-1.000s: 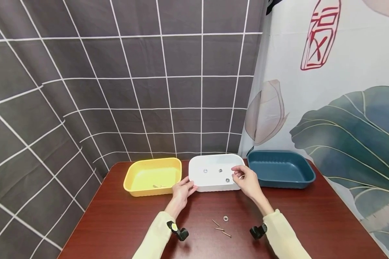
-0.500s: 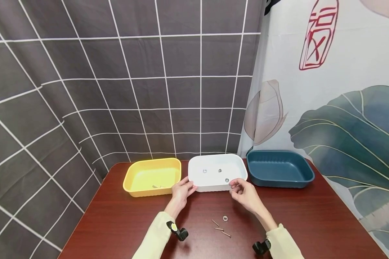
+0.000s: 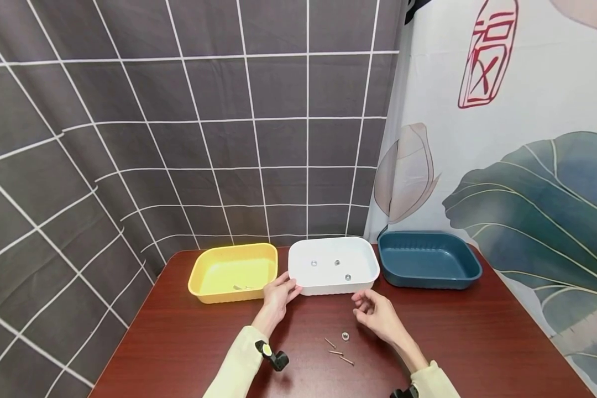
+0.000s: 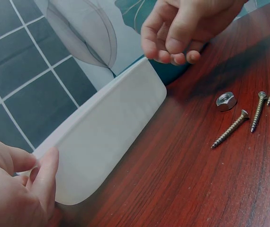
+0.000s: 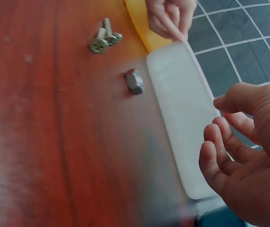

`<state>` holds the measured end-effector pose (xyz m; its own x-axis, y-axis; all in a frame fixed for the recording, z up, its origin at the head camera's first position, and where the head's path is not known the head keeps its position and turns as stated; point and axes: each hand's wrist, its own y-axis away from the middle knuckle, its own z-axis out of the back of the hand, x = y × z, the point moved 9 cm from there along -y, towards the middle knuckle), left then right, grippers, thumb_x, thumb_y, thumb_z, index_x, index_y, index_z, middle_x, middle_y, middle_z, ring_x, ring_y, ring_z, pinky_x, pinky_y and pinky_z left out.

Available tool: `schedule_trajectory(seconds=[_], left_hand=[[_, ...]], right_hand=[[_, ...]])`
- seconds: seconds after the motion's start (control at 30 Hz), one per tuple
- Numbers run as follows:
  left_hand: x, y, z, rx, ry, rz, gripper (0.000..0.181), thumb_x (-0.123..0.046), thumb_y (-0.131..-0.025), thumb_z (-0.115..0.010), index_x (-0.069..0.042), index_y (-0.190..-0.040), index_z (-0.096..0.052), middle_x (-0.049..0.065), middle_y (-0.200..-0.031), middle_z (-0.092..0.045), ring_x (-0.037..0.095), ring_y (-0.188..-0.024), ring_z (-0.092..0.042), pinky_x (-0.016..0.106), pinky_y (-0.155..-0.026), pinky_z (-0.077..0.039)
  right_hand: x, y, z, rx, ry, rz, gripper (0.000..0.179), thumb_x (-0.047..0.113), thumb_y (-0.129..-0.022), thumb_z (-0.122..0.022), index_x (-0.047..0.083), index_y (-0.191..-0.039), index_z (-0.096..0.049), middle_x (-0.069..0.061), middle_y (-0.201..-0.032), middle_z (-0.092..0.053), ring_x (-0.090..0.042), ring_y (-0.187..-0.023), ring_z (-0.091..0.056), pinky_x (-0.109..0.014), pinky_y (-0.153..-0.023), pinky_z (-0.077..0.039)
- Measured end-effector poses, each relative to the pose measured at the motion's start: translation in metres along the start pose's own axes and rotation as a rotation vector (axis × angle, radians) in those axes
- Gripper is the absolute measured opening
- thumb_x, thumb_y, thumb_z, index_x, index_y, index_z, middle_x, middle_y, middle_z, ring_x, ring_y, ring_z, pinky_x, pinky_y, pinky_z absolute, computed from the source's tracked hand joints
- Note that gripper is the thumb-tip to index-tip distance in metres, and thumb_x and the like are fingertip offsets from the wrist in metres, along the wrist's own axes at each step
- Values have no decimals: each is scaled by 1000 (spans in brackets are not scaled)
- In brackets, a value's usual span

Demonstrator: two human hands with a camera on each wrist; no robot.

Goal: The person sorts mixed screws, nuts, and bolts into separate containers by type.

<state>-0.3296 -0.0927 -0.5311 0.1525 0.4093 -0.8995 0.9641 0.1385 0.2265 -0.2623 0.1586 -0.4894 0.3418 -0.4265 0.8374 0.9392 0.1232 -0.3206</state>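
Note:
In the head view a white tray (image 3: pixel 308 289) stands at the back of the table with three nuts (image 3: pixel 337 263) lying in it. At its front left corner my left hand (image 3: pixel 277 296) pinches the rim between thumb and fingers. My right hand (image 3: pixel 380 316) hovers just in front of the tray's right end, fingers loosely bent and holding nothing. On the table before the tray lies one hex nut (image 4: pixel 226 101). Beside that nut are three screws (image 4: pixel 229 129), also visible in the right wrist view, where they overlap.
A yellow tray (image 3: pixel 232 250) with a few small metal pieces (image 3: pixel 244 287) stands left of the white one. To the right is a dark blue tray (image 3: pixel 430 276). A grey checked curtain (image 3: pixel 278 138) hangs behind the reddish-brown table (image 3: pixel 179 342).
My right hand has drawn back from over the white tray toward the table front, its fingers now outside the rim. The left hand stays at the tray's corner.

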Motion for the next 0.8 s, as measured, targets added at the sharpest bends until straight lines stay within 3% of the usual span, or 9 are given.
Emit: schedule_trajectory(seconds=[0.4,0.8], left_hand=[[2,0,1,-4,-4,3,46,16,-90,-59,17,-135,-51,27,-119,-60,17,-73,-67,32,-79,-63],[1,-2,1,5,-4,3,45,16,-90,-58,16,-134,-52,24,-111,-63,18,-74,-67,32,-79,-63]], right_hand=[[2,17,-12,48,43,103,29,-10,-72,-76,2,-97,-66,-1,-85,-60,-15,-74,-56,-21,-56,-52],[-3,26,-28,139,57,110,31,-3,-73,-80,4,-100,-67,-2,-93,-62,-17,-81,-58,-23,-63,-53]])
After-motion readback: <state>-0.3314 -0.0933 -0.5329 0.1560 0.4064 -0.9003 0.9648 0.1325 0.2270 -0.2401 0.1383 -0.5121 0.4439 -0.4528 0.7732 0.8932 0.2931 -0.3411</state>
